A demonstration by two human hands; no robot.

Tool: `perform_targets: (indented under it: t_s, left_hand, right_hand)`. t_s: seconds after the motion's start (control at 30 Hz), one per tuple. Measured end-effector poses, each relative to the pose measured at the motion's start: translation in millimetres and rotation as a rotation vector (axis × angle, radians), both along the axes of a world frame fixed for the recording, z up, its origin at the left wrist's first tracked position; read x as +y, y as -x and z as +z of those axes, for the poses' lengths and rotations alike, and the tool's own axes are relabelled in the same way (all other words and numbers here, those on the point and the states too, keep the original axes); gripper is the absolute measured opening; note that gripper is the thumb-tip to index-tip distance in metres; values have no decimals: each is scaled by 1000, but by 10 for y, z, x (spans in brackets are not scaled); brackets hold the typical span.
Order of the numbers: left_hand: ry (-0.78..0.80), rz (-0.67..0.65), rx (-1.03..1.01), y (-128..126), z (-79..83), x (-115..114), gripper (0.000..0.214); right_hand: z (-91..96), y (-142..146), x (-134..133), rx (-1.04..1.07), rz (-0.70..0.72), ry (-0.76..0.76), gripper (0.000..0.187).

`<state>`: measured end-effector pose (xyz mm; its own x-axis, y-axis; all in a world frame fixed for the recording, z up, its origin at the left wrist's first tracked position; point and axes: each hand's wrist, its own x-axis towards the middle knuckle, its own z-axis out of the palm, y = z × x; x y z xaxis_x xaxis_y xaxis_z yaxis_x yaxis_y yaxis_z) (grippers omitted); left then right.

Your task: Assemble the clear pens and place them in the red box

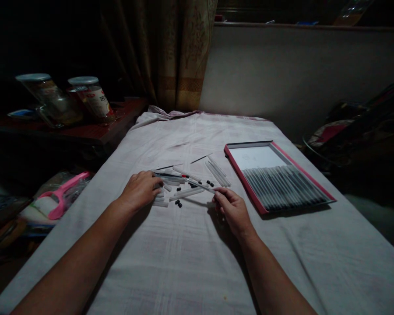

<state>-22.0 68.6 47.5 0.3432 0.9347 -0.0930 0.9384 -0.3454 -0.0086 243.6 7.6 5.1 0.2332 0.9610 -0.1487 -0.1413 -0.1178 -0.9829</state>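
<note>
- Left hand [141, 186] gripping slim dark refill [169, 175]
- Right hand [231, 208] pinching thin clear tube [201, 185], between both hands
- Loose tubes [218, 175], stubby black caps [179, 204] on creased pale cloth [170, 253]
- Pink-edged box [244, 179]; patterned curtain [192, 52] behind

Head view: sole camera, worn on the person's head, facing forward and down
White cloth [151, 253]: seen obliquely from above, fills lower middle
Forearms [83, 253]: closest to lens, enter from bottom edge
Left hand [140, 190], right hand [230, 209]: mid-distance, around frame centre
Curtain [180, 48], wall [269, 65]: farther back, across top
</note>
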Motion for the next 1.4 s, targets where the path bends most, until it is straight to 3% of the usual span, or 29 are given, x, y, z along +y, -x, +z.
perform_targets:
  t_s: [0.23, 0.37, 0.5, 0.63, 1.17, 1.27, 1.4]
  left_hand:
    - [-31, -54, -35, -4, -19, -41, 22]
    - [-129, -21, -308, 30, -65, -193, 28]
    - [23, 3, -626, -65, -119, -385, 39]
    - [68, 9, -755, -197, -179, -491, 38]
    - [-20, -74, -723, -161, -334, -494, 32]
    - [17, -115, -738, -177, -337, -497, 31]
    - [55, -171, -771, -207, -348, -525, 27]
  right_hand:
    - [41, 2, -14, 18, 4, 18, 34]
    - [67, -4, -32, -18, 10, -7, 28]
    - [53, -6, -63, -43, 68, -47, 27]
    - [35, -7, -72, -84, 87, -59, 25]
    - [-4, -4, -59, -171, 115, -31, 24]
    - [-10, -14, -60, -193, 199, 9, 27]
    - [5, -107, -63, -173, 439, 101, 36]
